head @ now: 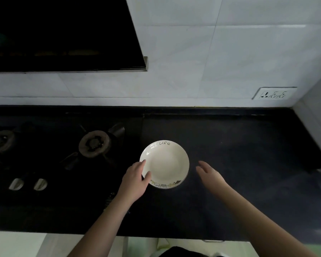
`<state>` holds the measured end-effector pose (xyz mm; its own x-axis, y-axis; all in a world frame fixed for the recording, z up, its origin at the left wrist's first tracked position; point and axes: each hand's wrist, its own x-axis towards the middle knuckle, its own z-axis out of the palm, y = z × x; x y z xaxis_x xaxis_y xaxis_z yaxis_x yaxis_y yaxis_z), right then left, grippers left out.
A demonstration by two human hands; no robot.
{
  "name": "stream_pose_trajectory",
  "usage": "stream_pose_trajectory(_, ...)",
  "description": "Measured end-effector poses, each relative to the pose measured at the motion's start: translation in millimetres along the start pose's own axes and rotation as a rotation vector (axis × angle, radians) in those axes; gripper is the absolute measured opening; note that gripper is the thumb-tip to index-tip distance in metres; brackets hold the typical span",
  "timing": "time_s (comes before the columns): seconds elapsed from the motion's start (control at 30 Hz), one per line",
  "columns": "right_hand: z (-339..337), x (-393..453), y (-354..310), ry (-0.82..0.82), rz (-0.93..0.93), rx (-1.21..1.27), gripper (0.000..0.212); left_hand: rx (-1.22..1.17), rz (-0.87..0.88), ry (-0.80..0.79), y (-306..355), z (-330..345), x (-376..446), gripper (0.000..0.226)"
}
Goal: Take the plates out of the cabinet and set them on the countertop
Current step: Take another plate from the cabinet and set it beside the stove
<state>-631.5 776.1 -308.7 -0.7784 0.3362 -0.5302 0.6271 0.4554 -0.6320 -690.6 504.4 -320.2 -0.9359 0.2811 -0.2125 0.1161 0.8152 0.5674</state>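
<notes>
A white plate [165,162] with the word "life" on its far rim and a small drawing on its near rim lies on the black countertop [239,164], just right of the stove. My left hand [135,180] holds the plate's left rim, thumb on top of the edge and fingers along its side. My right hand [209,173] hovers a little to the right of the plate, fingers relaxed, holding nothing and not touching it. The cabinet is out of view.
A black gas stove [63,154] with two burners and two knobs [28,184] fills the left of the counter. A dark range hood [63,34] hangs above it. White tiled wall behind, with a socket [273,93] at right. A white wall corner [315,117] bounds the right.
</notes>
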Motion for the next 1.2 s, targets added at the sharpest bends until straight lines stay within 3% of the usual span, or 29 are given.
stream_pose_trajectory(0.2,-20.8,-39.7,37.5,0.111,-0.37,-0.573,0.055,0.578,0.191,0.056,39.4,0.2,-51.2,0.063)
stream_pose_trajectory(0.43,-60.0,-88.5,103.5,0.2,-0.538,-0.794,0.062,0.668,0.214,0.113,105.3,35.3,-123.9,0.063)
stream_pose_trajectory(0.77,-46.6,-134.0,119.1,0.07,-0.725,-0.885,0.064,0.666,0.001,0.176,111.7,57.5,-245.6,0.062)
stream_pose_trajectory(1.2,95.2,-268.5,61.6,-0.198,-1.202,-1.049,0.066,0.526,-0.52,0.351,15.7,40.8,-484.0,0.062)
